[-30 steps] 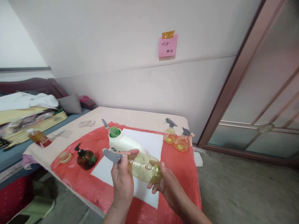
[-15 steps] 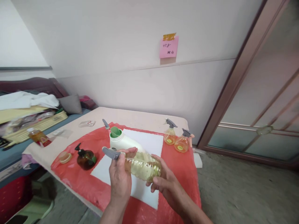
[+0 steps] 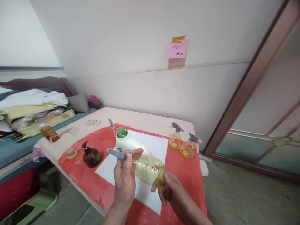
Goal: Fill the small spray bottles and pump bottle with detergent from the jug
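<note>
Both my hands hold a clear yellowish spray bottle (image 3: 148,168) on its side, its grey trigger head pointing left. My left hand (image 3: 125,175) is wrapped round the neck below the trigger. At the base end, my right hand (image 3: 172,187) grips the bottle with thumb and fingers. Behind it a large pale-green jug (image 3: 130,142) with a green mouth leans on a white sheet (image 3: 150,198); its lower part is hidden by the bottle. To the left stands a brown pump bottle (image 3: 91,157).
A red plastic cover (image 3: 79,173) lies over the table. Two spray bottles stand at the right, one round (image 3: 188,149), one taller (image 3: 175,139). A small round lid (image 3: 71,153) and an amber bottle (image 3: 49,133) are at the left. A pink note (image 3: 178,49) hangs on the wall.
The view has swung left, so things sit further right. My right hand has shifted round the bottle's base, its fingers now curled under it; my left hand keeps its hold on the neck.
</note>
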`<action>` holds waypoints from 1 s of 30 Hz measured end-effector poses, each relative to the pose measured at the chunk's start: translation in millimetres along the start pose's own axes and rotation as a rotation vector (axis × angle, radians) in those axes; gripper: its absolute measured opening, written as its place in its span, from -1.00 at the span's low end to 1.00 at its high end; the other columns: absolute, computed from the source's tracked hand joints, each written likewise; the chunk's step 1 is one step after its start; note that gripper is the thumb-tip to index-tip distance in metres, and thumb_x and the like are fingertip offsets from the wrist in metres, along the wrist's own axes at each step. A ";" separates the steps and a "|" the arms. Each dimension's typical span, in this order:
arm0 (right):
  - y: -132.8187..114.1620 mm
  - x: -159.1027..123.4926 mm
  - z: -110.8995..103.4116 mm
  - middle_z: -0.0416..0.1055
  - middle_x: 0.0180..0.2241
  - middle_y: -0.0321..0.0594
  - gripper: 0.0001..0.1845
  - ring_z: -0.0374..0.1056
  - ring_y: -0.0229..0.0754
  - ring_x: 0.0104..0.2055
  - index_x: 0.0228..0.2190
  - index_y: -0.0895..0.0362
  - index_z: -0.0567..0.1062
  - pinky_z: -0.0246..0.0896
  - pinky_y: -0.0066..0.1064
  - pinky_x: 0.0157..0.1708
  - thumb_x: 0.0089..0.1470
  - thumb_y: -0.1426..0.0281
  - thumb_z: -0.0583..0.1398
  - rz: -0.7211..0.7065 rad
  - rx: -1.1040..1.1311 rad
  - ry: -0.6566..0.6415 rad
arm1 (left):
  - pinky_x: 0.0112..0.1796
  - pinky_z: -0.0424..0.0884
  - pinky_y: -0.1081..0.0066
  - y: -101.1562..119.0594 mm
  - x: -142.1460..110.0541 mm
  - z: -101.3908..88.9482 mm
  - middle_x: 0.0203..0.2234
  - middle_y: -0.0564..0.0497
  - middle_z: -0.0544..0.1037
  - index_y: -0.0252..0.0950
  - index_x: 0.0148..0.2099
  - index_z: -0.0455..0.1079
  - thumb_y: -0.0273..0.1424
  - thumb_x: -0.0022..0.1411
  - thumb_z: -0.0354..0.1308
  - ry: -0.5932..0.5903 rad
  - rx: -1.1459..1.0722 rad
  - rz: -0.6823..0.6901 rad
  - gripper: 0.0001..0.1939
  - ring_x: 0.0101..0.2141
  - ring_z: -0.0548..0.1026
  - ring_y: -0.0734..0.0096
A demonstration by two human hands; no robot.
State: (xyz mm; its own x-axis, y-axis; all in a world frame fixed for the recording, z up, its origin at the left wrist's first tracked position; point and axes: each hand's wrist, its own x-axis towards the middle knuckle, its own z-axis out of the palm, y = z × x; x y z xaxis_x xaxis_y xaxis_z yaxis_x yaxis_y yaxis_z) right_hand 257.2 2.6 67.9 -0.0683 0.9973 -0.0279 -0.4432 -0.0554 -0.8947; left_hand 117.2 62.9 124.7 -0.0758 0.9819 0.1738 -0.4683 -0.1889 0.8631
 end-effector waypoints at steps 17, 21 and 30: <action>11.5 0.4 3.9 0.44 -0.18 -0.14 -0.20 0.28 -0.24 -0.43 0.02 -0.03 0.37 0.16 -0.39 -0.47 -0.29 0.02 0.38 -0.031 0.110 0.089 | -0.11 0.39 0.33 23.2 -15.1 9.5 -0.11 -0.07 0.52 -0.21 0.03 0.26 -0.25 0.09 0.27 -0.165 0.086 -0.165 -0.52 -0.10 0.48 0.26; 10.1 2.2 6.1 0.32 0.08 -0.10 -0.10 0.35 -0.05 -0.21 0.07 -0.16 0.31 0.23 -0.27 -0.33 -0.35 0.02 0.41 -0.027 0.073 0.073 | -0.34 0.42 0.38 32.4 -28.4 19.0 -0.31 0.00 0.53 -0.19 0.03 0.23 -0.35 -0.07 0.36 -0.257 0.007 -0.312 -0.40 -0.33 0.51 0.32; 6.7 18.6 -6.0 0.35 0.06 0.00 -0.40 0.41 -0.11 -0.35 -0.07 -0.02 0.45 0.18 -0.33 -0.45 -0.17 0.04 0.32 0.023 0.175 0.196 | 0.01 0.29 0.19 68.4 80.4 -62.1 -0.02 -0.07 0.47 -0.13 0.06 0.26 -0.21 -0.13 0.39 0.571 0.659 0.380 -0.32 -0.03 0.44 0.12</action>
State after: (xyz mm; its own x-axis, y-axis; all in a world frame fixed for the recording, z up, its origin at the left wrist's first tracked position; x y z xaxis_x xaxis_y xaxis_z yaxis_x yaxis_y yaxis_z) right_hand 258.3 21.0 58.7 0.0869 0.9850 -0.1489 -0.5926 -0.0690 -0.8025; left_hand 24.5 129.9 168.3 -0.6210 0.6794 0.3909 0.2542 -0.2972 0.9204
